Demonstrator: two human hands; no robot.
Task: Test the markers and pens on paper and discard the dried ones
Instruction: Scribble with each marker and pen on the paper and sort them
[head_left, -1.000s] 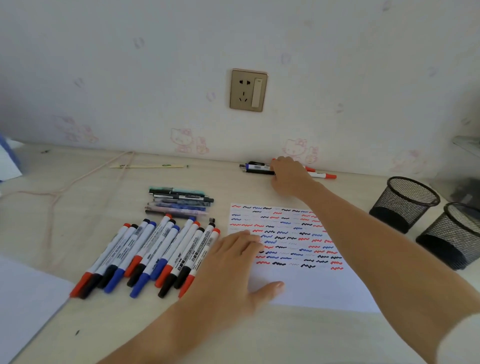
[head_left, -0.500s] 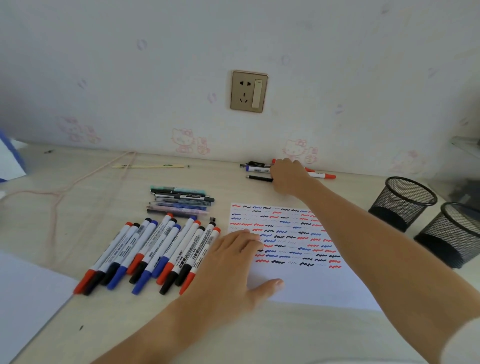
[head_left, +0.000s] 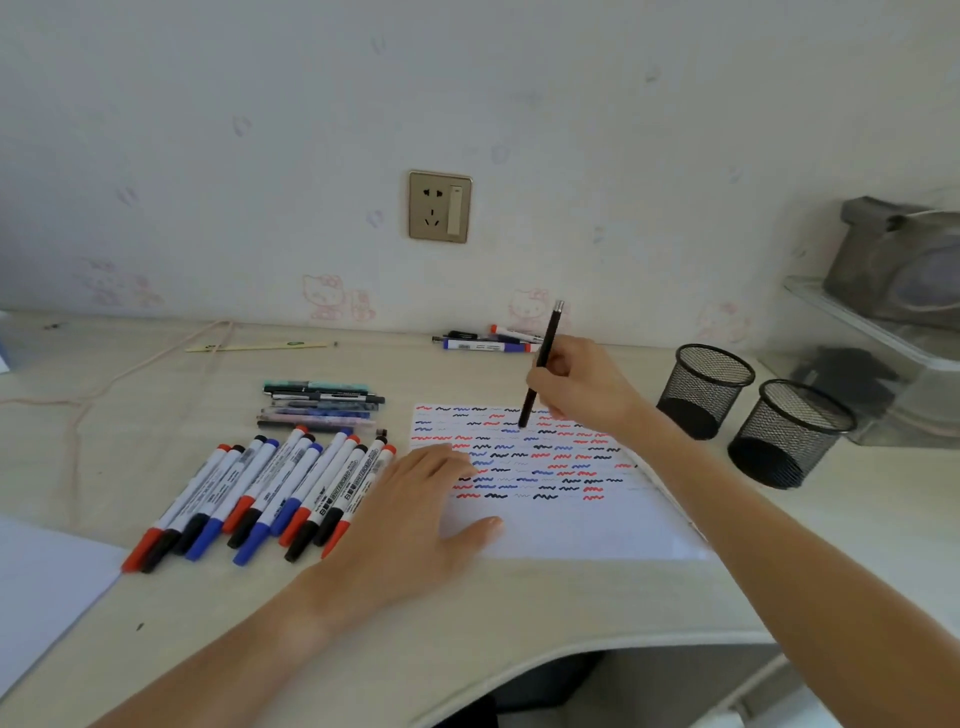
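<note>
Pen (head_left: 543, 364), slim and black with a silver cap end, tilts tip-down toward 7 o'clock over my squiggle-covered paper (head_left: 571, 530); right hand (head_left: 582, 387) grips it, left hand (head_left: 415, 514) lies flat.

We see a pale wood-grain desk (head_left: 519, 613) set against the wall, its front edge curving inward at the lower right. The following lie directly on it:

- a sheet of paper (head_left: 582, 530) covered with red, blue and black squiggles, at centre;
- a row of whiteboard markers (head_left: 260, 493), just left of the sheet;
- a small stack of pens (head_left: 319, 408) behind that row;
- a few more markers (head_left: 488, 340) near the wall;
- a pencil (head_left: 260, 346) and a thin cord (head_left: 78, 400), at far left;
- two black mesh cups (head_left: 748, 415), at right, side by side;
- a blank white sheet (head_left: 41, 587), at the lower left corner.
</note>
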